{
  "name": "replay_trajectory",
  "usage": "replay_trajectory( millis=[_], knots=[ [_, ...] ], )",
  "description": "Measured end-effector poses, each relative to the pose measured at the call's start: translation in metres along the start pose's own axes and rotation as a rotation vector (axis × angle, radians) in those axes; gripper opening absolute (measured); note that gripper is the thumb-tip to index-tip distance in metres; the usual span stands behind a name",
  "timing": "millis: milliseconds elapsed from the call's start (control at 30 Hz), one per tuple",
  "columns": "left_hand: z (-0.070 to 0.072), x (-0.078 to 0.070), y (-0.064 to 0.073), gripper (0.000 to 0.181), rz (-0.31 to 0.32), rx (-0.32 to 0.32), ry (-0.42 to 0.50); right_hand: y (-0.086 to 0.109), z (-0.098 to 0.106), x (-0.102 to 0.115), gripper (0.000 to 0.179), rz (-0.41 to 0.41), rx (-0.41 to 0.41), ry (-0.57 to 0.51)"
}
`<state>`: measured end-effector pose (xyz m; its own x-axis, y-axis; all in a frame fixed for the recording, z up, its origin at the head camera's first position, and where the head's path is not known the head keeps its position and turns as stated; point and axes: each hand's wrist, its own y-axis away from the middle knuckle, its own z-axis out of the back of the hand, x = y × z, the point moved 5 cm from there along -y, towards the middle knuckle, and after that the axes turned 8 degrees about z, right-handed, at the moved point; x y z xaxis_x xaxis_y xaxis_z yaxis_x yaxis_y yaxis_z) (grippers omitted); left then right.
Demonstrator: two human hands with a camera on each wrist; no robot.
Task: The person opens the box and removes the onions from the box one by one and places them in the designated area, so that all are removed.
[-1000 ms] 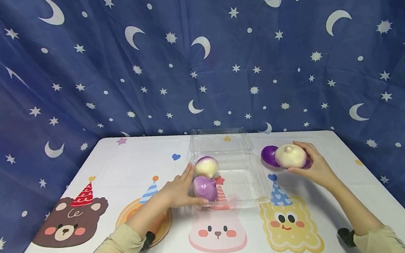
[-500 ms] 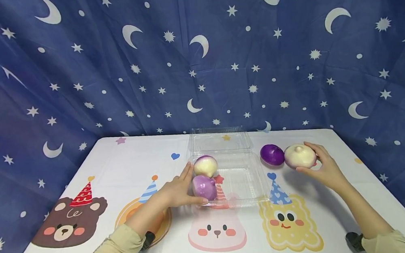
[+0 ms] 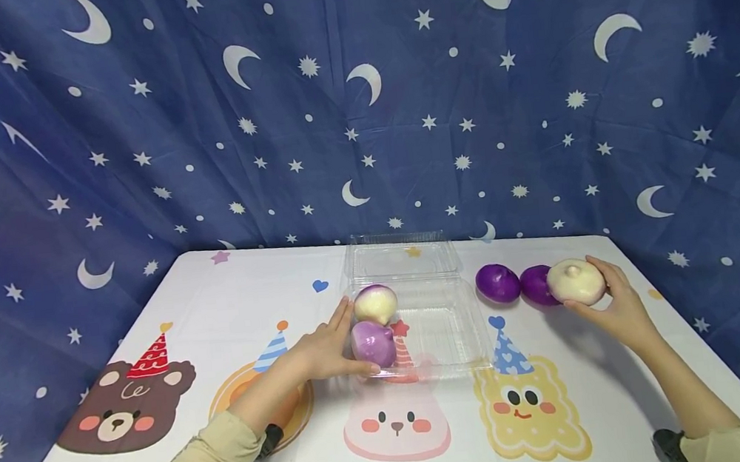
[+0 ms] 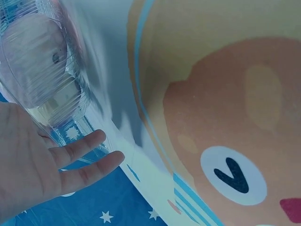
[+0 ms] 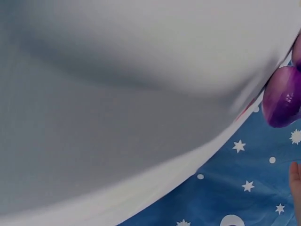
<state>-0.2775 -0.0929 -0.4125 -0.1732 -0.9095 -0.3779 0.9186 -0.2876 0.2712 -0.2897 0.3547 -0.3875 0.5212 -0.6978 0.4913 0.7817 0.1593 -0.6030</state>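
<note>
My right hand [image 3: 625, 307] grips a cream-white onion [image 3: 576, 282] with a purple flush, thumb on the near side and fingers behind. Just left of it lie two dark purple onions [image 3: 498, 283], one partly hidden behind the white onion. In the right wrist view a purple onion [image 5: 282, 96] shows at the right edge, above a fingertip [image 5: 295, 179]. My left hand [image 3: 324, 351] rests with extended fingers along the left side of a clear plastic clamshell box [image 3: 442, 328]. Inside, at its left, sit a white-and-purple onion [image 3: 376, 305] and a lilac onion [image 3: 374, 344].
The box's clear lid [image 3: 402, 259] lies folded back behind it. A white tablecloth [image 3: 267, 278] with cartoon prints covers the table. Behind the table hangs a dark blue curtain [image 3: 306, 118] with moons and stars.
My right hand has moved right with the white onion, uncovering more of the second dark purple onion. The left hand has stayed at the box.
</note>
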Motion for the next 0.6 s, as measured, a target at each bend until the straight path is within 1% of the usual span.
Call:
replay_trajectory(
  millis=[100, 200, 333, 467, 600],
  knots=[
    [0.0, 0.001, 0.0, 0.12, 0.001, 0.002, -0.004, -0.001, 0.002, -0.004, 0.081, 0.001, -0.012, 0.019],
    [0.0, 0.001, 0.0, 0.12, 0.007, -0.002, -0.006, -0.003, 0.004, -0.011, 0.081, -0.025, -0.03, 0.049],
    [-0.001, 0.0, 0.0, 0.12, 0.011, 0.007, -0.01, -0.004, 0.007, -0.021, 0.081, -0.099, -0.039, 0.086],
    [-0.001, -0.002, 0.001, 0.12, 0.018, 0.02, -0.034, -0.003, 0.009, -0.03, 0.082, -0.183, -0.024, 0.109],
    [0.0, -0.002, 0.001, 0.121, 0.028, 0.024, -0.039, -0.003, 0.007, -0.038, 0.083, -0.239, -0.006, 0.106]
  ],
)
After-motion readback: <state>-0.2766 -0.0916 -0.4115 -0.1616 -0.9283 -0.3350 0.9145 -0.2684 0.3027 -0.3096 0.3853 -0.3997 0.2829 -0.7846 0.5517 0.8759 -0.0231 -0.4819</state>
